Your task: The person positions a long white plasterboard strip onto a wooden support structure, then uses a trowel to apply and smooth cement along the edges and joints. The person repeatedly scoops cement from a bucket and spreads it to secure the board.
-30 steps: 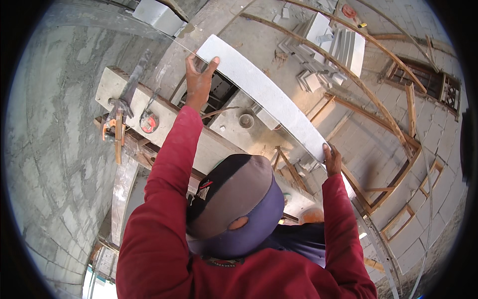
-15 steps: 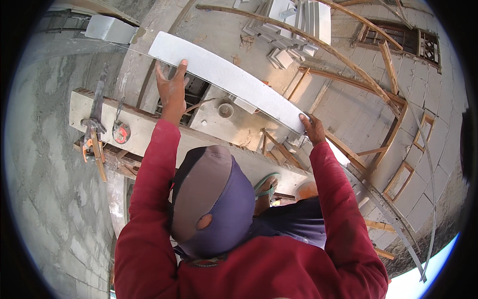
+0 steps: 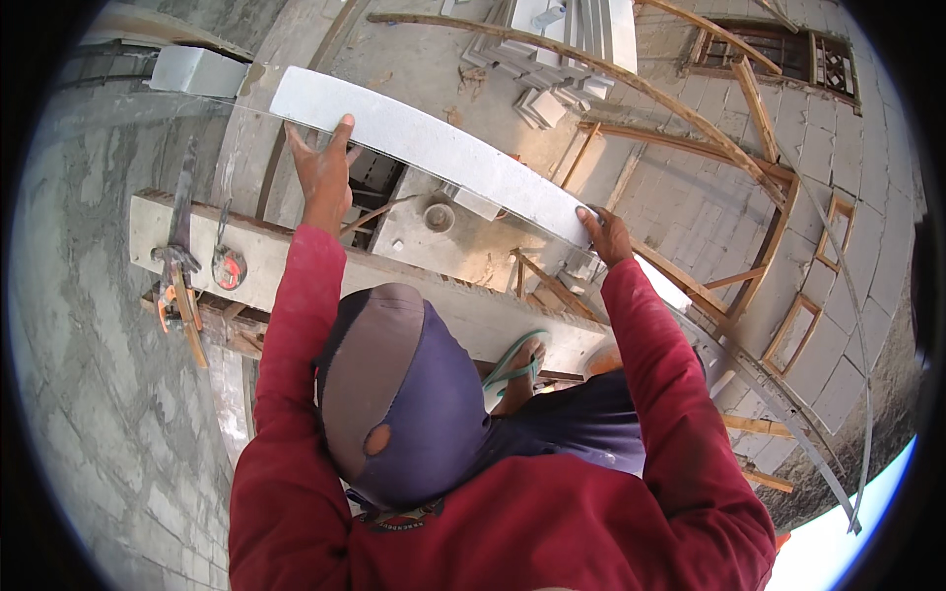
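A long white block, smooth-faced, is held out in front of me, slanting from upper left down to the right. My left hand grips its near edge toward the left end, thumb raised against the face and fingers partly hidden behind it. At the right end my right hand is closed round the corner, thumb on the face. A thin string runs to the block's left end. Beyond that end, by the wall, sits another white block.
A pale plank crosses below my arms, with a hammer-like tool and a red round tool at its left. Beneath are a bucket, stacked white blocks and timber poles. My sandalled foot is by the plank.
The whole view has shifted, so most things appear a little further left. Both hands keep their hold on the white block, which has moved slightly left.
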`<state>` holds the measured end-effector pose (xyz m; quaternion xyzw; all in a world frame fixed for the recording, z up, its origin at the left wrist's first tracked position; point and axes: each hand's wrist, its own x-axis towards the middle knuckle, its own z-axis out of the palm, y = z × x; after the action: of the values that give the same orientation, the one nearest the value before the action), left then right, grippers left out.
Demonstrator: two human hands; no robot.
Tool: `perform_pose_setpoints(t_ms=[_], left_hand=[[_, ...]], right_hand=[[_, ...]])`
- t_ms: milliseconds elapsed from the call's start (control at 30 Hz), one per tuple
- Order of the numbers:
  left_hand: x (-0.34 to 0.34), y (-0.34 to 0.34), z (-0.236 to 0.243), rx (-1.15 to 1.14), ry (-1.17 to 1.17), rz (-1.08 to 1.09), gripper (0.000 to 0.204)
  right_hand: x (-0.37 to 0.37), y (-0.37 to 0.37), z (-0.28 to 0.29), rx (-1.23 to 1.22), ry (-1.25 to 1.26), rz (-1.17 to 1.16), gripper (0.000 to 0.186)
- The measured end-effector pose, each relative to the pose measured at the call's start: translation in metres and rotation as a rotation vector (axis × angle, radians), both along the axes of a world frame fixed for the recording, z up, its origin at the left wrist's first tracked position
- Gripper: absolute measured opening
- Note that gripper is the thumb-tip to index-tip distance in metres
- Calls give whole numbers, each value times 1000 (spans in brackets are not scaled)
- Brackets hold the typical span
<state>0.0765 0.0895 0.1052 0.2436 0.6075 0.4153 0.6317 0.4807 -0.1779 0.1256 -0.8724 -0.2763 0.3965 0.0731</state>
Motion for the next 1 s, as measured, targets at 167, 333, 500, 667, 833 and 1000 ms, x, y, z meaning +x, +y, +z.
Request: perform_pose_setpoints(t_ms=[167, 333, 500, 667, 833, 1000], left_hand=[[-6, 6, 2, 0, -20, -35, 126], [-18, 16, 0, 8, 8, -113, 139], [-19, 16, -4, 27, -17, -124, 140], [-21, 18, -6, 16, -10, -126, 144], [-25, 20, -10, 11, -18, -160, 146], [-28, 22, -13, 25, 14, -186, 148]], right_hand=[[4, -2, -4, -50, 38, -5, 71], [6, -8, -12, 22, 14, -46, 69], [7, -9, -15, 41, 2, -25, 71], [1, -4, -5, 19, 44, -77, 71], [-3, -2, 1, 29, 53, -88, 72], [2, -3, -5, -32, 6, -36, 73]])
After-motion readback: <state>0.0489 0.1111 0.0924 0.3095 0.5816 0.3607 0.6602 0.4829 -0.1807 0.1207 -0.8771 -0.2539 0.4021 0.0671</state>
